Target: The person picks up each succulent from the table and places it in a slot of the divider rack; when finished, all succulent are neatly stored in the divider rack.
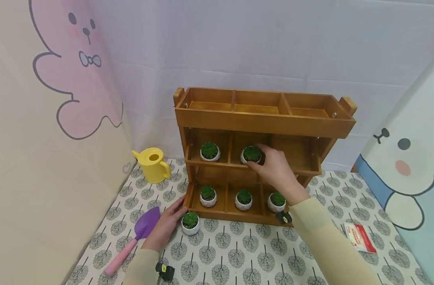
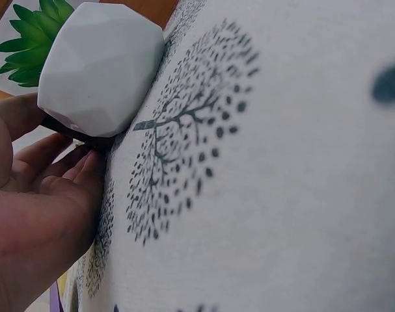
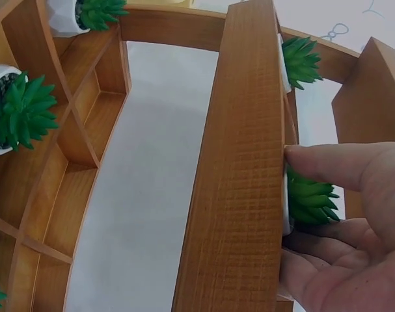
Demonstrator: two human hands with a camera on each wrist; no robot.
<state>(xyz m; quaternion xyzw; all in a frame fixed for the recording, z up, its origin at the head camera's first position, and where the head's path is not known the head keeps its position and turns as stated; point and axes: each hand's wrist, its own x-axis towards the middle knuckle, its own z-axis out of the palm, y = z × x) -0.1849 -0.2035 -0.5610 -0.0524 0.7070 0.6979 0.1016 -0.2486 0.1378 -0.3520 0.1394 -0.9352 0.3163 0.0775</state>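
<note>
A three-tier wooden plant shelf (image 1: 231,118) stands in the middle. My right hand (image 1: 275,164) holds a potted succulent (image 1: 251,153) in the middle compartment of the second tier, thumb and fingers on either side of its white pot. In the right wrist view, the tier's front board covers most of that pot. My left hand (image 1: 167,221) grips the left corner of the bottom tier; in the left wrist view its fingers are partly hidden. Close beside that hand, another potted succulent (image 1: 190,223) stands on the cloth, its faceted white pot (image 2: 99,68) near my thumb.
One succulent (image 1: 209,151) sits in the second tier's left compartment. Three more, including the middle one (image 1: 243,199), stand in the bottom tier. Left of the shelf are a yellow watering can (image 1: 153,166) and a purple-and-pink trowel (image 1: 145,223). A red-and-white packet (image 1: 360,237) lies at right.
</note>
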